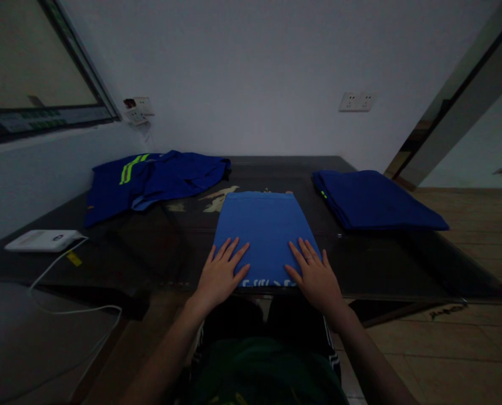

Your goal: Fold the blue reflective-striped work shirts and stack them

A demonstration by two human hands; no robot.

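Note:
A light blue cloth, folded into a flat shape narrower at the far side, lies at the middle of the dark table's near edge. White print shows along its near edge. My left hand rests flat on the cloth's near left part with its fingers spread. On the near right part lies my right hand, palm down, fingers apart, with a ring on one finger. Neither hand grips anything.
A rumpled dark blue garment with yellow-green stripes lies at the back left of the table. A folded dark blue cloth is on the right. At the left edge sits a white device with a white cable hanging down.

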